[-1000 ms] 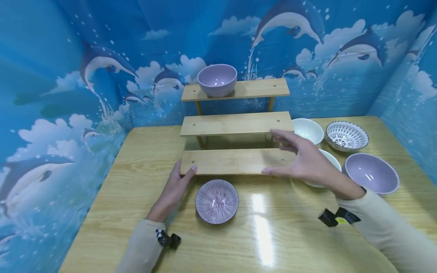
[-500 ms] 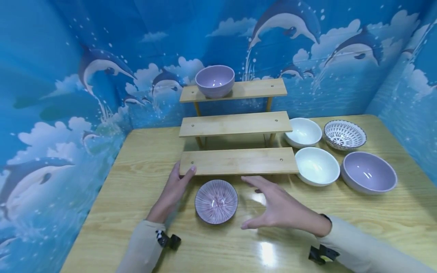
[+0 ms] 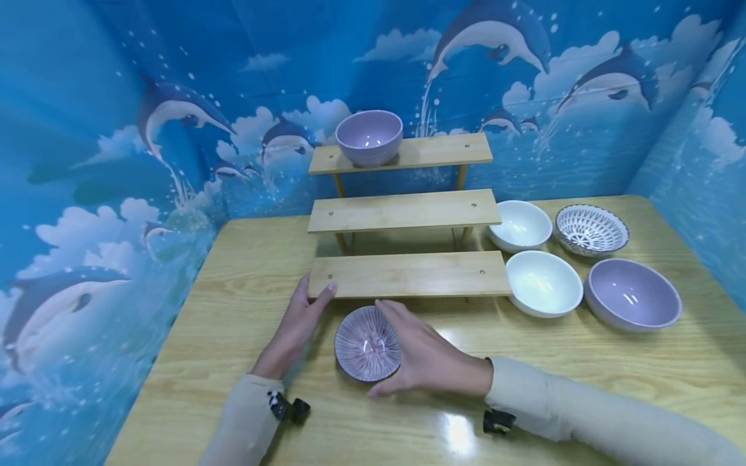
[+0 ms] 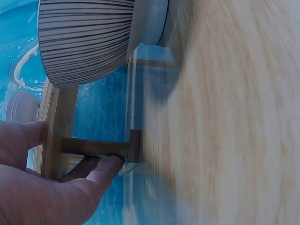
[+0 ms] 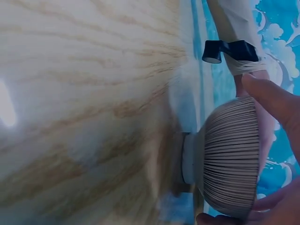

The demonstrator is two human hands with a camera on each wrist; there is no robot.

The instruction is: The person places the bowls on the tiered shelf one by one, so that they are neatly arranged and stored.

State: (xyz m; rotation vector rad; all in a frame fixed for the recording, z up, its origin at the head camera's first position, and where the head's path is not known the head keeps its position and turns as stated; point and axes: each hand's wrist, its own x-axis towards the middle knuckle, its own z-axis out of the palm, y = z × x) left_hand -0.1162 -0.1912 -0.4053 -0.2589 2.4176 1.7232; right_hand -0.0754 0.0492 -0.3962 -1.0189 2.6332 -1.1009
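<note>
A small bowl with fine purple-brown stripes (image 3: 364,346) stands upright on the table in front of a three-tier wooden stand (image 3: 408,275). My right hand (image 3: 422,356) spans the bowl's right side, fingers at the far rim and thumb by the near side. In the right wrist view the thumb (image 5: 272,96) lies just off the striped wall, while fingertips reach its other side. My left hand (image 3: 300,327) grips the left end of the lowest board, thumb on top. The left wrist view has its fingers (image 4: 105,173) under the board, against the stand's leg (image 4: 96,146).
A purple bowl (image 3: 370,139) sits on the top tier. Right of the stand are two white bowls, the front one (image 3: 543,285) close to the lowest board, a patterned bowl (image 3: 591,231) and another purple bowl (image 3: 632,296). A dolphin-print backdrop (image 3: 408,65) borders the table.
My right hand has moved from the right end of the lowest board, down and left, to the striped bowl. The left hand keeps its grip on the stand, and the bowls have stayed put.
</note>
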